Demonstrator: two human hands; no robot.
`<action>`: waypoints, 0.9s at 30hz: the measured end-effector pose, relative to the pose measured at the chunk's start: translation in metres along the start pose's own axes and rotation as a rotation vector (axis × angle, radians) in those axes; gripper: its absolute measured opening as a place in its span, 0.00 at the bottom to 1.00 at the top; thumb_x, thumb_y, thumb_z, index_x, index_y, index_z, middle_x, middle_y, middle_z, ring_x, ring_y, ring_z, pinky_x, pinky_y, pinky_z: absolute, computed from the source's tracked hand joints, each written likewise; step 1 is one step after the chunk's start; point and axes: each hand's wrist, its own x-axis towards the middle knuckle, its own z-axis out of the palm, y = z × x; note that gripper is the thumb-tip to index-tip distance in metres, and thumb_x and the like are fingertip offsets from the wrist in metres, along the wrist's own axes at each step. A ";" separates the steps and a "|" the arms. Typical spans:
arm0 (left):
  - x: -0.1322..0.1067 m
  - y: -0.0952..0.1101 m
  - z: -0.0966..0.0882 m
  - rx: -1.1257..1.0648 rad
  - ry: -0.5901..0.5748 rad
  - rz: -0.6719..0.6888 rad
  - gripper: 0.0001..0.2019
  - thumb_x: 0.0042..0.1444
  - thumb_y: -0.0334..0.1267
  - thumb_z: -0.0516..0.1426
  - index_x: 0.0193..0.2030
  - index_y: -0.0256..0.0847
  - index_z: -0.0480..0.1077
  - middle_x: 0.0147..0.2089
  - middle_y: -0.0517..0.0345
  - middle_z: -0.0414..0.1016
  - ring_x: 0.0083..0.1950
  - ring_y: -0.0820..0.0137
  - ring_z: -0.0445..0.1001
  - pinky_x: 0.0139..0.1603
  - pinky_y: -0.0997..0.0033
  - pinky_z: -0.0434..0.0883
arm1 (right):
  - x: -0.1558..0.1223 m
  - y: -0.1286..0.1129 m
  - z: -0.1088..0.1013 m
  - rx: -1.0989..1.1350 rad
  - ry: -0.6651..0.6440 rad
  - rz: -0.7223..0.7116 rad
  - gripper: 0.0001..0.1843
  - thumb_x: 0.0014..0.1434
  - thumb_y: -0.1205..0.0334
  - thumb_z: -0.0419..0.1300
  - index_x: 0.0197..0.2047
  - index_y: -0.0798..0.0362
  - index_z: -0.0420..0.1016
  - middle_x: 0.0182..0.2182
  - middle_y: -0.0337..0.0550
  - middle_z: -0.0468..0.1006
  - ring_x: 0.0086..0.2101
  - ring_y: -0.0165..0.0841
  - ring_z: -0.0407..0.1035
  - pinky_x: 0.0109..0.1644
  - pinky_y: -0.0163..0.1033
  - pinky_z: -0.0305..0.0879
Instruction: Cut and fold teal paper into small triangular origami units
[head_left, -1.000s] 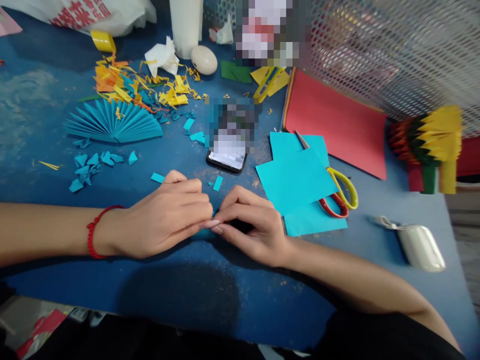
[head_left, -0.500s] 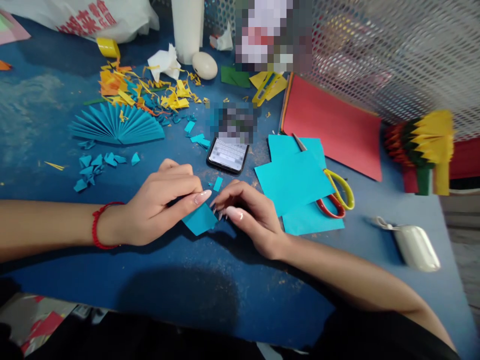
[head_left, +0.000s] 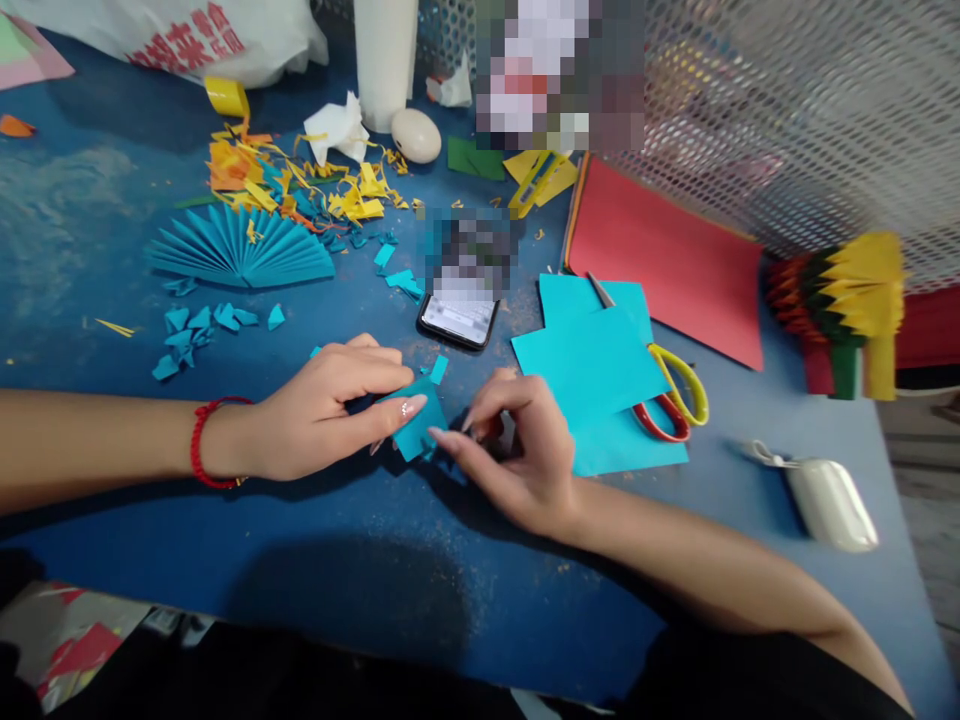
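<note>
Left grip (head_left: 319, 415) pinching small blue paper (head_left: 417, 434), plain, straight-edged, right grip (head_left: 529, 455) at its edge, closure unclear

Muted light, soft shadows (head_left: 352, 590), two pixelated patches (head_left: 559, 75)

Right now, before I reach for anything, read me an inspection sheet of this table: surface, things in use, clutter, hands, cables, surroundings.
Surface: blue table, pale smears at far left.
Things in use: small blue paper between the hands; scissors partly covered by blue sheets.
Clutter: yellow scraps, crumpled tissue, phone.
Hands: left hand holds the small blue paper; right hand is at its edge, grip unclear.
Cables: nothing seen.
Surroundings: perforated screen behind; printed plastic bag at far left.
</note>
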 end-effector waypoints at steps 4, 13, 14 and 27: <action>0.003 0.002 0.001 0.025 -0.114 0.055 0.18 0.74 0.33 0.55 0.28 0.40 0.63 0.27 0.66 0.61 0.31 0.72 0.63 0.42 0.67 0.59 | 0.004 -0.002 -0.002 -0.217 -0.237 -0.134 0.19 0.71 0.47 0.67 0.41 0.52 0.70 0.30 0.38 0.73 0.31 0.30 0.67 0.35 0.37 0.63; 0.002 -0.002 0.001 -0.013 -0.234 0.109 0.18 0.70 0.47 0.65 0.32 0.38 0.70 0.30 0.65 0.70 0.36 0.72 0.70 0.45 0.69 0.61 | 0.005 0.000 -0.002 -0.184 -0.286 -0.170 0.23 0.74 0.42 0.62 0.36 0.52 0.67 0.29 0.38 0.70 0.29 0.30 0.64 0.32 0.35 0.61; 0.002 -0.002 0.002 -0.023 -0.231 0.108 0.18 0.68 0.46 0.67 0.32 0.39 0.70 0.30 0.66 0.71 0.36 0.72 0.70 0.44 0.69 0.61 | 0.005 0.000 -0.002 -0.177 -0.287 -0.173 0.23 0.74 0.41 0.61 0.36 0.52 0.67 0.29 0.38 0.70 0.28 0.29 0.64 0.31 0.35 0.60; 0.003 -0.003 0.003 -0.135 -0.209 0.129 0.19 0.61 0.44 0.73 0.30 0.39 0.71 0.28 0.67 0.73 0.32 0.74 0.71 0.42 0.68 0.62 | 0.004 0.008 0.001 -0.079 -0.291 -0.251 0.19 0.73 0.46 0.64 0.39 0.52 0.69 0.29 0.36 0.71 0.29 0.28 0.63 0.33 0.34 0.59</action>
